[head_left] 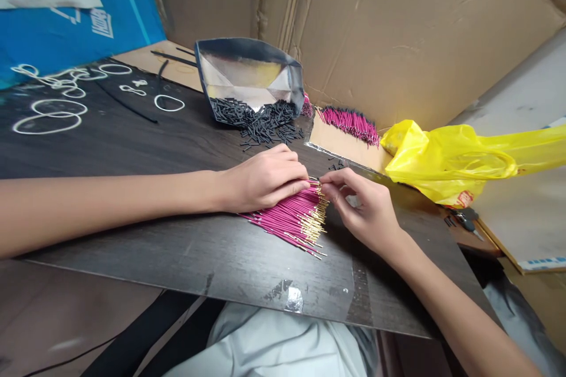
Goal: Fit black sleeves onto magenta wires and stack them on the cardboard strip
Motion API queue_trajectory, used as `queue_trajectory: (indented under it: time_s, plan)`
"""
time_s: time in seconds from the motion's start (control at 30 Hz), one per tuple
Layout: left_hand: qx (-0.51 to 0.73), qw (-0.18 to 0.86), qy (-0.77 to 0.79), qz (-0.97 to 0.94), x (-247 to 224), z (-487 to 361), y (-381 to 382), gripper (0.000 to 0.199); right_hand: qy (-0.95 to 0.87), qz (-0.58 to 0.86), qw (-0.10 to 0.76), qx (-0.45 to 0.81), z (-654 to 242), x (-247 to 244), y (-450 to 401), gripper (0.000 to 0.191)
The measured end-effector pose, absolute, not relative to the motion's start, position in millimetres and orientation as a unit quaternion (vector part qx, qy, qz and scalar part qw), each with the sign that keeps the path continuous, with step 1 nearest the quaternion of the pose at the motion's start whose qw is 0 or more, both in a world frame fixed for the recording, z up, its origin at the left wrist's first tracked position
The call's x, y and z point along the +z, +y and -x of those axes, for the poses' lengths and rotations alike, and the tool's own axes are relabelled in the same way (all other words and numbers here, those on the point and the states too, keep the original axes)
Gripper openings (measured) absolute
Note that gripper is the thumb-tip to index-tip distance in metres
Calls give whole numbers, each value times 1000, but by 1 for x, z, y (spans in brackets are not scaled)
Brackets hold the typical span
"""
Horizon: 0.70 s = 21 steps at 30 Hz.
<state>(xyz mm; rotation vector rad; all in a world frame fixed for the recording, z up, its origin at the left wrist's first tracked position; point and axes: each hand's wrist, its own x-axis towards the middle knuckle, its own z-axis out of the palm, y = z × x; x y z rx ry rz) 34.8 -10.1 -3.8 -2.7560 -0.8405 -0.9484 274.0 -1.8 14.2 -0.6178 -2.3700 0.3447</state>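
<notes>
A fanned pile of thin pink wires [283,215] with gold-coloured metal ends lies on the dark tabletop. My left hand [267,179] rests over its upper part, with thumb and fingertips closed on a pink wire close to its metal end. Just right of that end, my right hand [365,203] pinches with thumb and forefinger. Whatever is between them is too small to name; a dark bit shows by the fingertips. Behind my hands, short black tubes [260,118] spill from an open folded scoop-like container [247,50].
Pink wires with dark ends [349,123] lie on a cardboard piece [340,147] at the back. A yellow plastic bag [442,159] sits to the right, with keys [469,224] below it. White rubber bands [57,115] lie at left. Cardboard [375,29] walls the back.
</notes>
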Motion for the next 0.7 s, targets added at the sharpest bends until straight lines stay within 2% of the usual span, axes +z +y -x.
queue_trajectory:
  time_s: [0.17, 0.7]
  plan:
    - [-307, 61, -270, 911, -6, -33, -8, 22, -916, 227, 306, 125, -274, 12, -1, 9]
    - [-312, 66, -274, 907, -8, -31, -8, 24, -893, 225, 336, 198, -273, 13, -5, 14]
